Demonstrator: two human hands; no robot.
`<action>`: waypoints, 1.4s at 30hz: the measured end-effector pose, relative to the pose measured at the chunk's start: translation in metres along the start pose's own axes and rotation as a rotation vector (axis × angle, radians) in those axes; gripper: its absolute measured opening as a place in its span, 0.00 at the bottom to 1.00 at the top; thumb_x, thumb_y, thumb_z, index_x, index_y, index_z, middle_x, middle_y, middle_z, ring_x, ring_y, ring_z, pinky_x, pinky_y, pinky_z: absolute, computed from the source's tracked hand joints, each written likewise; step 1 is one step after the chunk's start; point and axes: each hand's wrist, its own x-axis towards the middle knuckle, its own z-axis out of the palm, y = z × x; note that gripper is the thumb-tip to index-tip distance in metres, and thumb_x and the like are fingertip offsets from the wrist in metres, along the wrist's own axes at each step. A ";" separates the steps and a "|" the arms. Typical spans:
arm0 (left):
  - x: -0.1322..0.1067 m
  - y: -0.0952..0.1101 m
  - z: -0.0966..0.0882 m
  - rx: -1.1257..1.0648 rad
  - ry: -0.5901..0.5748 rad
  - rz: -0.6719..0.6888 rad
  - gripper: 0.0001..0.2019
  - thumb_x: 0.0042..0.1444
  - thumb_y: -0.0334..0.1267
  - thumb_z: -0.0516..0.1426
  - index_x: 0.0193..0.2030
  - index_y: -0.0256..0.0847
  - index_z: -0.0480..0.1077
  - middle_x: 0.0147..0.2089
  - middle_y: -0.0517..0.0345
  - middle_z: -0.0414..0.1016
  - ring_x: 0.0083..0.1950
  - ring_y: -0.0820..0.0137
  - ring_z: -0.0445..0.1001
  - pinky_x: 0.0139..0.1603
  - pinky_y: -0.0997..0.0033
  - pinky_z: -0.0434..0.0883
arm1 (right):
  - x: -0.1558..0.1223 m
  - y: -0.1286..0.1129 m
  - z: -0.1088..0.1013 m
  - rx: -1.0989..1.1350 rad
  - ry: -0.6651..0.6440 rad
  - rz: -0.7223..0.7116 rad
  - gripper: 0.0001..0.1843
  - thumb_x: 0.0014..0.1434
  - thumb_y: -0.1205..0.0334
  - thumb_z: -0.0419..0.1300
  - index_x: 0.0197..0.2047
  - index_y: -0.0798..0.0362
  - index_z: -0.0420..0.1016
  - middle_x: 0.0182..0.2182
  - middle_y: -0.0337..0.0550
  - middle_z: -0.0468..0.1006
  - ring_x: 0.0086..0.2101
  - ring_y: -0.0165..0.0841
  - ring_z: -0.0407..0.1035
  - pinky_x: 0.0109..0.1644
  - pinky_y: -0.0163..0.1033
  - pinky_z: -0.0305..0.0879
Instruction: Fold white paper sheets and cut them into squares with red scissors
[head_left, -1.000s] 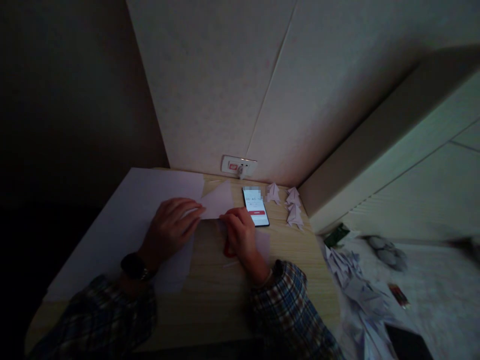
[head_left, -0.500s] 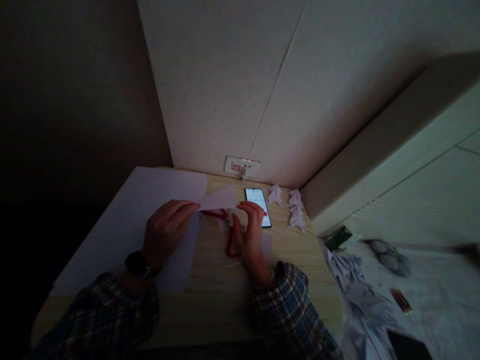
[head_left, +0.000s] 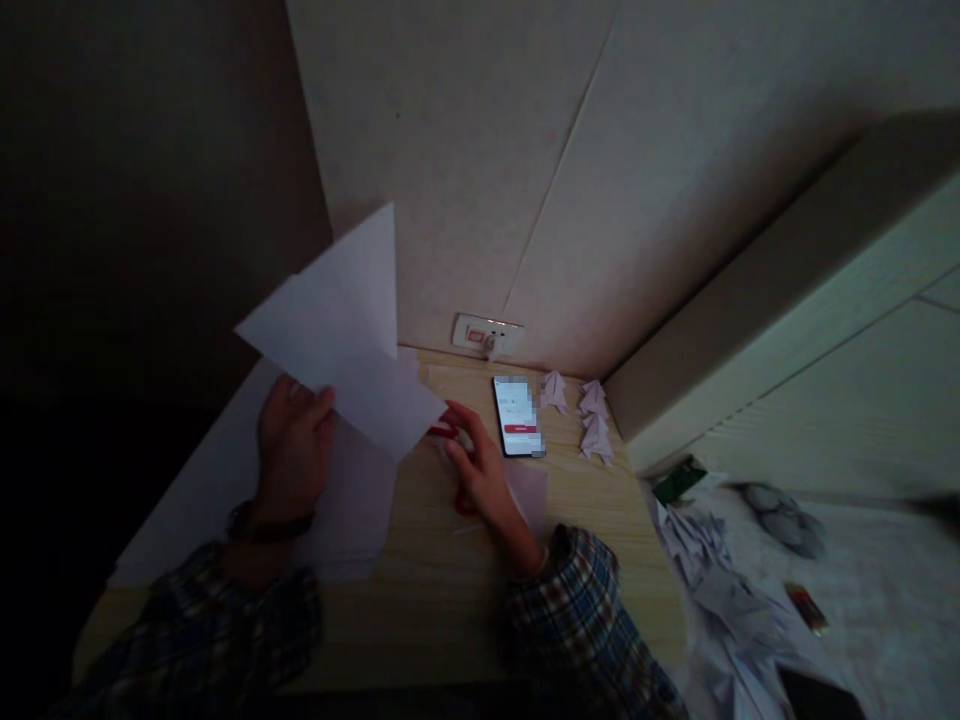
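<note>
My left hand point(head_left: 292, 440) grips a folded sheet of white paper point(head_left: 337, 330) by its lower edge, thumb on the near side. The paper is raised and tilted, showing a broad triangular flap and a narrower point towards the right. At that point is my right hand point(head_left: 476, 465), its index fingertip at the paper's corner and its thumb apart from it. Behind and below these fingers lie scissors with red handles point(head_left: 465, 500), partly hidden by the hand. Under my left hand, large white sheets point(head_left: 352, 520) lie on the wooden table point(head_left: 442, 610).
A lit phone point(head_left: 517, 415) lies right of my right hand. Several folded paper figures point(head_left: 595, 435) stand near the table's back right. A small paper piece point(head_left: 531, 490) lies by my right wrist. A wall socket point(head_left: 487, 335) holds a plug. Many folded papers point(head_left: 720, 580) lie beyond the right edge.
My left hand has drawn back left and turned, and the paper it holds has swung up and opened into a wider shape. The right hand has shifted slightly left and down.
</note>
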 end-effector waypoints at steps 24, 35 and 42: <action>0.008 -0.005 -0.002 -0.031 0.043 -0.140 0.17 0.32 0.34 0.70 0.33 0.37 0.73 0.29 0.65 0.77 0.32 0.75 0.75 0.36 0.77 0.73 | 0.001 0.002 -0.010 -0.069 0.259 0.137 0.10 0.56 0.57 0.63 0.43 0.47 0.78 0.35 0.40 0.80 0.35 0.36 0.73 0.36 0.38 0.68; 0.014 -0.008 -0.010 0.168 0.076 -0.053 0.11 0.35 0.37 0.68 0.25 0.38 0.72 0.23 0.65 0.74 0.24 0.75 0.70 0.30 0.74 0.68 | 0.002 -0.002 -0.017 -0.035 0.275 0.160 0.11 0.58 0.55 0.62 0.42 0.49 0.77 0.36 0.40 0.80 0.37 0.37 0.72 0.41 0.40 0.68; 0.010 -0.003 -0.008 0.209 0.038 -0.044 0.10 0.40 0.38 0.67 0.29 0.39 0.75 0.28 0.63 0.75 0.30 0.73 0.71 0.33 0.72 0.70 | 0.002 -0.002 -0.020 -0.056 0.301 0.182 0.09 0.57 0.56 0.62 0.40 0.48 0.78 0.35 0.40 0.81 0.37 0.39 0.72 0.40 0.41 0.67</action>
